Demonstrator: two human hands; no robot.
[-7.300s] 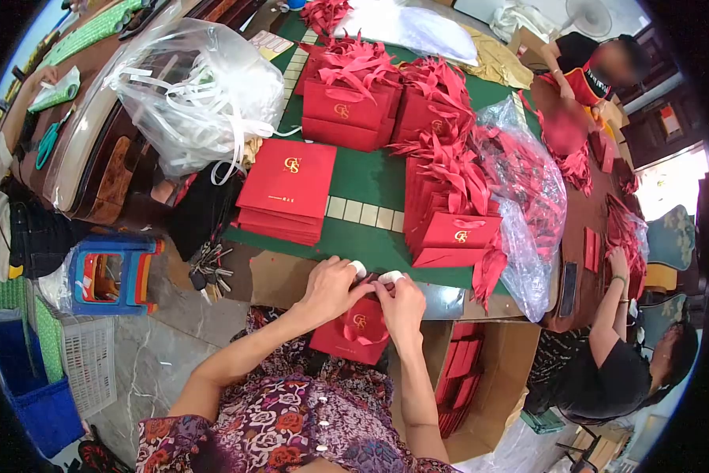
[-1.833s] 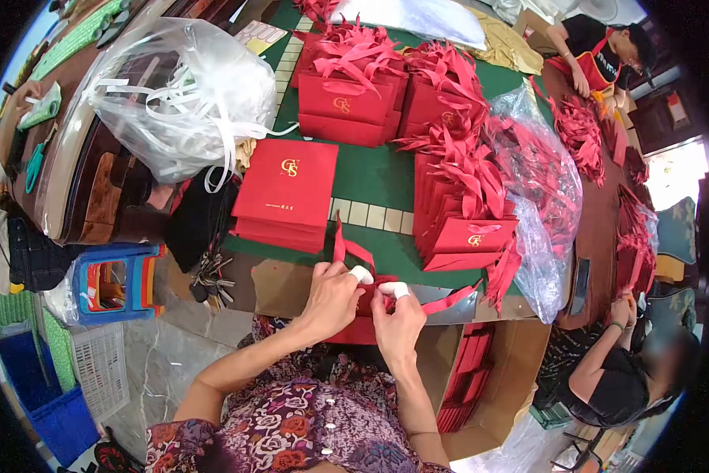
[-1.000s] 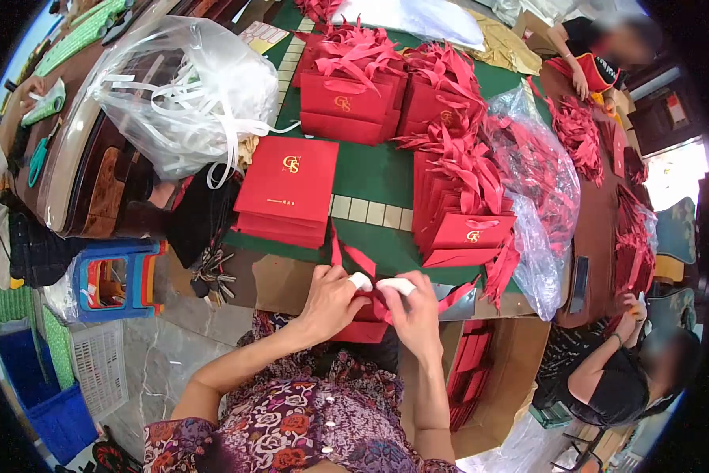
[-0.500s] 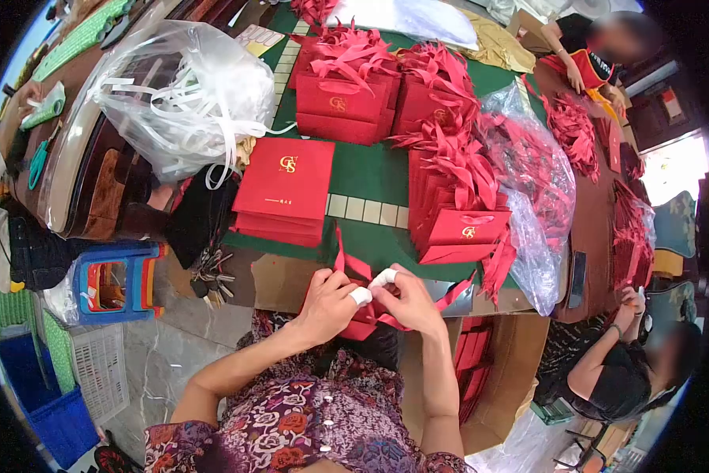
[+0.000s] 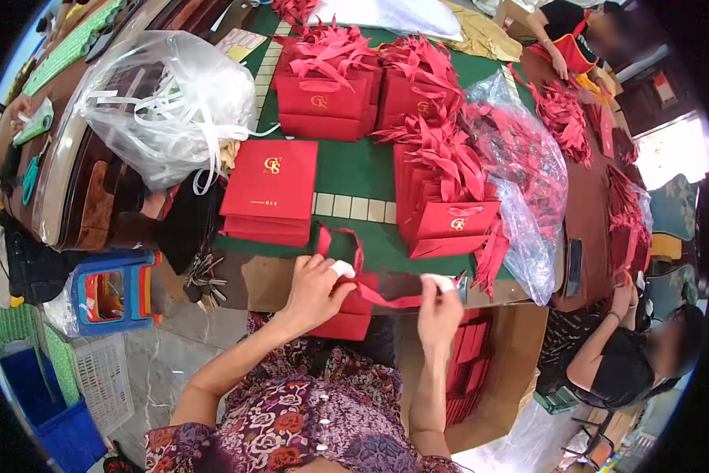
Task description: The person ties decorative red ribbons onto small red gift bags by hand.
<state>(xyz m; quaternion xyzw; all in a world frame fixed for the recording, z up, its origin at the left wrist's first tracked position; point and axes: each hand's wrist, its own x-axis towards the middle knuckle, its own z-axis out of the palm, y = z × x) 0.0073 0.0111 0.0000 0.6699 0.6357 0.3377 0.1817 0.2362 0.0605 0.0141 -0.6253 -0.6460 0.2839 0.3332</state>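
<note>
My right hand [image 5: 439,311], white wrapping on a finger, pinches one end of a red ribbon [image 5: 394,301] and holds it out to the right. From there the ribbon runs back to my left hand [image 5: 319,293], also with a wrapped finger, which is closed on it at the top of a red paper bag [image 5: 345,325]. Another ribbon length loops up over the table edge. The bag is at my lap, partly hidden by my left hand. Beyond it lies a stack of flat red bags [image 5: 267,193] with gold lettering.
Standing red bags with ribbons [image 5: 453,225] crowd the green table [image 5: 354,165]. A clear sack of white ribbon [image 5: 173,110] lies at left, a plastic bag of red ribbons [image 5: 520,158] at right. An open carton [image 5: 512,370] stands below. Two other people sit at right.
My hands, close together before, have moved apart. My right hand has drawn the ribbon out to the right, and the view has shifted slightly.
</note>
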